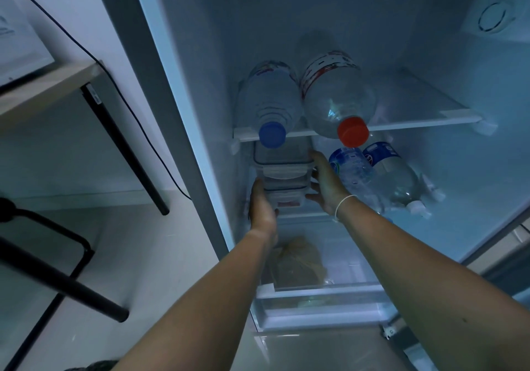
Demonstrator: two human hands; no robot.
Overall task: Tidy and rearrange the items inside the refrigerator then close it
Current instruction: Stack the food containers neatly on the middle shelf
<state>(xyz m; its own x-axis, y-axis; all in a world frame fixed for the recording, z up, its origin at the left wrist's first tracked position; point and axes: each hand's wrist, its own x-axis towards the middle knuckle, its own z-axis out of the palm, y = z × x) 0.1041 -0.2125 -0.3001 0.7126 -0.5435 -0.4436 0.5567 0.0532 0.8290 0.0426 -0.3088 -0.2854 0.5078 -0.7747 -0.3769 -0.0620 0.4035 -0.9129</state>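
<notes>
Fridge [200, 55]: door open, inside dim and bluish, seen from above and in front.
Top shelf [415, 121]: two big clear bottles lie on their sides, caps toward the camera, touching each other.
Blue-capped bottle [269, 104]: on the left of the top shelf, cap past the front edge.
Red-capped bottle [338, 95]: just right of it, cap also past the shelf edge.
Middle shelf: two stacked clear boxes on the left, two smaller bottles on the right.
Stacked boxes [282, 172]: clip-lid plastic boxes, one on top of the other, against the left wall, under the blue cap.
Small bottles [372, 175]: side by side, lying tilted, white caps toward the front right, just beside the right hand.
Left hand [262, 207]: flat against the left side of the lower box, fingers forward.
Right hand [327, 184]: spread against the right side of the stack, thumb near the upper lid, a thin white band on the wrist.
Grip: both hands press the boxes between them.
Lower shelf: a brownish bag [298, 261] lies there, contents unclear.
Outside left: a counter [43, 89] with a black cable [134, 118] hanging behind it.
</notes>
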